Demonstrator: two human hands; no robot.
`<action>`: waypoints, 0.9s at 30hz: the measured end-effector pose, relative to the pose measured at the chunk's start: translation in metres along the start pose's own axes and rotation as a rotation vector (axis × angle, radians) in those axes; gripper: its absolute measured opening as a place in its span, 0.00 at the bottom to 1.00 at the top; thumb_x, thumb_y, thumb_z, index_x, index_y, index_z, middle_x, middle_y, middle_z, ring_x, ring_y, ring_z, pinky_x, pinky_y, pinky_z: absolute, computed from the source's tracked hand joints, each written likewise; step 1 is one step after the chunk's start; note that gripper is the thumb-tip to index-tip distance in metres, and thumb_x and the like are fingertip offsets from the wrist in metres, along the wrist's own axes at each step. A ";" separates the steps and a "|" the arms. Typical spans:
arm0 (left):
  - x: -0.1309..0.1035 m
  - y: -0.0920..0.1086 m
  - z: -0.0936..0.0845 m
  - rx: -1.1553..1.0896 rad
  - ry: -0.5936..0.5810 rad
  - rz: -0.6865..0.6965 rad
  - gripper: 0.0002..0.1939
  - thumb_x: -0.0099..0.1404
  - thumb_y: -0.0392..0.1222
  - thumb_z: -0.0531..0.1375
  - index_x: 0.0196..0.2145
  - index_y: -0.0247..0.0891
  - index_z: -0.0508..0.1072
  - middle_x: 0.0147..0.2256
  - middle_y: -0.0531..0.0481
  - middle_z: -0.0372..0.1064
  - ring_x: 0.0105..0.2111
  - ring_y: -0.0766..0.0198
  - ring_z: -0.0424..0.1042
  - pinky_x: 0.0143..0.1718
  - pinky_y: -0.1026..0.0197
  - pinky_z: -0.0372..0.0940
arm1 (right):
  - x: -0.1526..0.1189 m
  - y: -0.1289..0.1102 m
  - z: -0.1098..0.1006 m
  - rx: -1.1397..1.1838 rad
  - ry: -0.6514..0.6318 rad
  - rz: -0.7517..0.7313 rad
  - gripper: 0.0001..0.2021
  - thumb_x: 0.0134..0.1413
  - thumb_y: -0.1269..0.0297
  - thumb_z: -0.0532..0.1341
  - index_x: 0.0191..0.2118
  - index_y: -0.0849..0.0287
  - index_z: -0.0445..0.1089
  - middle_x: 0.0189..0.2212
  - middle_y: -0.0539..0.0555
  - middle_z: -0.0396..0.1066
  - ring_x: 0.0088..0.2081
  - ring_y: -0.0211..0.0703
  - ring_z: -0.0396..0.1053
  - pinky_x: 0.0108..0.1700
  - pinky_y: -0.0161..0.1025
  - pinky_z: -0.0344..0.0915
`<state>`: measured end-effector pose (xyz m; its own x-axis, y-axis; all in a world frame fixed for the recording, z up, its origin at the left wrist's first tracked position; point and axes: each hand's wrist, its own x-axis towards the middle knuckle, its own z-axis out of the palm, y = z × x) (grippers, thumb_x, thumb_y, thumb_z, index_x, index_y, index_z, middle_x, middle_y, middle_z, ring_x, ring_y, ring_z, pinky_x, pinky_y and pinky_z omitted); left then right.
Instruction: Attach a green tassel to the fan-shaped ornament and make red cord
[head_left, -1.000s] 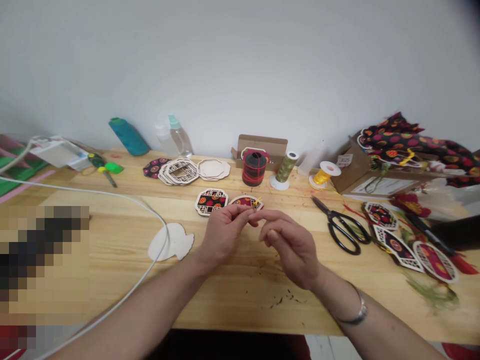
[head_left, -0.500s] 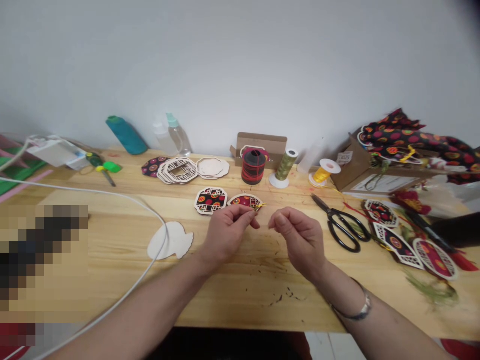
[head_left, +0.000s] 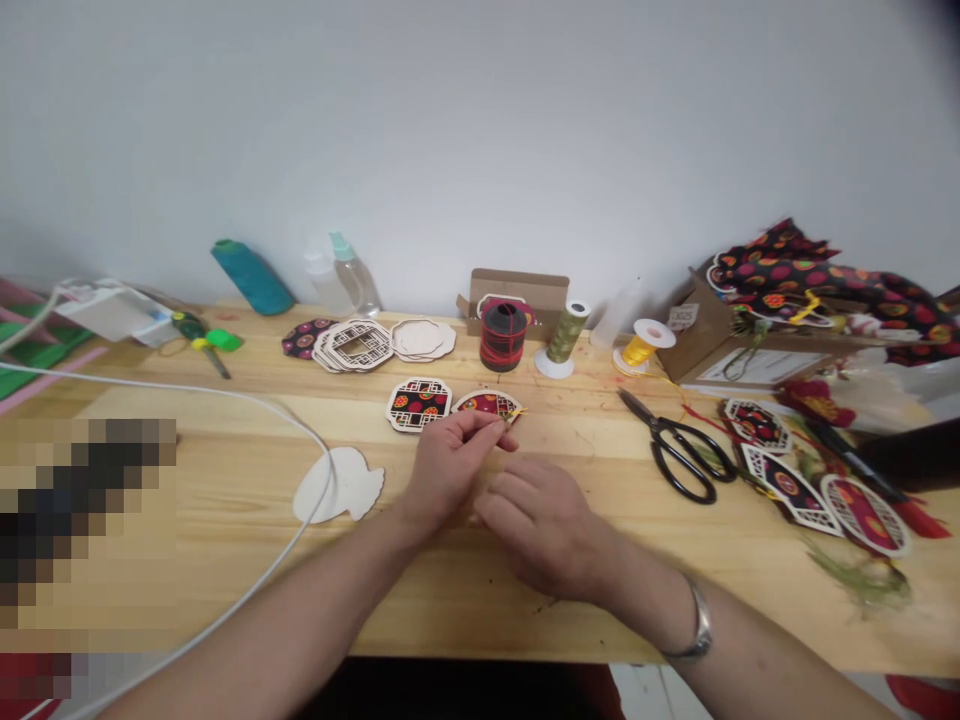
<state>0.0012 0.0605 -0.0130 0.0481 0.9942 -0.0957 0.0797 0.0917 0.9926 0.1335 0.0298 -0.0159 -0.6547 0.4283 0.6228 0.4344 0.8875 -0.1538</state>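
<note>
My left hand (head_left: 459, 460) is closed in a pinch, thumb against forefinger, with a short end of yellow cord (head_left: 522, 411) poking out beyond the fingertips. Just past it lies a fan-shaped wooden-framed fabric ornament (head_left: 486, 402), partly hidden by my fingers. An eight-sided lattice ornament (head_left: 418, 406) with dark patterned fabric is to its left. My right hand (head_left: 544, 530), wearing a silver bracelet (head_left: 699, 617) on its wrist, is curled below and to the right of the left one. Its fingertips are turned away, so anything in them is hidden.
Black scissors (head_left: 679, 455) lie to the right, near several finished ornaments (head_left: 787, 490). Spools of red-black cord (head_left: 501, 338), green thread (head_left: 568, 335) and yellow cord (head_left: 641, 347) stand behind. A white cable (head_left: 304, 420) crosses a pale wooden cutout (head_left: 352, 485) on the left.
My right hand has moved down and left, turning its back upward, and now sits close beneath my left hand. The left hand keeps its pinch in nearly the same place.
</note>
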 end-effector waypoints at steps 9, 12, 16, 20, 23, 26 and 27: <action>0.007 -0.012 0.000 -0.240 -0.036 -0.151 0.10 0.53 0.45 0.63 0.25 0.34 0.75 0.23 0.51 0.73 0.15 0.75 0.49 0.16 0.66 0.43 | 0.000 -0.020 0.008 -0.175 -0.259 -0.319 0.11 0.57 0.73 0.52 0.28 0.62 0.68 0.25 0.55 0.67 0.26 0.41 0.59 0.26 0.41 0.54; 0.010 -0.015 0.000 -0.329 -0.036 -0.153 0.10 0.53 0.44 0.64 0.24 0.33 0.75 0.22 0.51 0.71 0.15 0.76 0.48 0.16 0.67 0.42 | 0.001 -0.029 0.006 -0.038 -0.150 -0.485 0.11 0.59 0.66 0.53 0.31 0.62 0.71 0.33 0.59 0.71 0.28 0.40 0.62 0.25 0.40 0.54; 0.008 -0.011 0.000 -0.321 -0.040 -0.159 0.12 0.54 0.46 0.64 0.24 0.32 0.75 0.14 0.56 0.61 0.14 0.76 0.45 0.16 0.67 0.39 | 0.000 -0.013 -0.004 0.076 0.107 -0.253 0.10 0.58 0.65 0.55 0.31 0.62 0.72 0.29 0.54 0.72 0.27 0.38 0.62 0.25 0.38 0.56; 0.005 -0.007 0.000 -0.349 -0.055 -0.133 0.11 0.54 0.45 0.64 0.25 0.33 0.75 0.17 0.56 0.63 0.15 0.76 0.47 0.16 0.67 0.40 | -0.001 0.022 -0.008 0.309 0.234 0.569 0.09 0.56 0.68 0.56 0.29 0.60 0.73 0.24 0.52 0.72 0.26 0.37 0.65 0.29 0.35 0.61; 0.003 -0.007 0.001 -0.338 -0.087 -0.116 0.10 0.55 0.45 0.63 0.26 0.34 0.75 0.21 0.54 0.68 0.14 0.76 0.48 0.16 0.66 0.42 | 0.001 0.037 -0.002 0.694 0.280 0.968 0.05 0.48 0.64 0.62 0.29 0.59 0.75 0.24 0.51 0.74 0.28 0.38 0.68 0.32 0.36 0.64; 0.001 -0.007 0.001 -0.269 -0.109 -0.103 0.10 0.55 0.45 0.62 0.27 0.35 0.76 0.23 0.53 0.70 0.15 0.75 0.51 0.17 0.66 0.43 | 0.004 0.037 0.001 0.950 0.265 1.106 0.06 0.45 0.62 0.64 0.27 0.59 0.75 0.21 0.48 0.72 0.25 0.36 0.65 0.30 0.35 0.62; 0.001 -0.007 0.001 -0.243 -0.119 -0.091 0.09 0.55 0.45 0.62 0.27 0.35 0.76 0.23 0.52 0.71 0.15 0.75 0.52 0.17 0.66 0.44 | 0.005 0.036 0.001 0.987 0.271 1.130 0.07 0.44 0.61 0.64 0.26 0.60 0.75 0.20 0.48 0.71 0.23 0.34 0.62 0.28 0.34 0.60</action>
<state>0.0019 0.0608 -0.0200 0.1694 0.9692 -0.1790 -0.1512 0.2050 0.9670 0.1454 0.0643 -0.0193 -0.0962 0.9930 -0.0678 -0.0316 -0.0711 -0.9970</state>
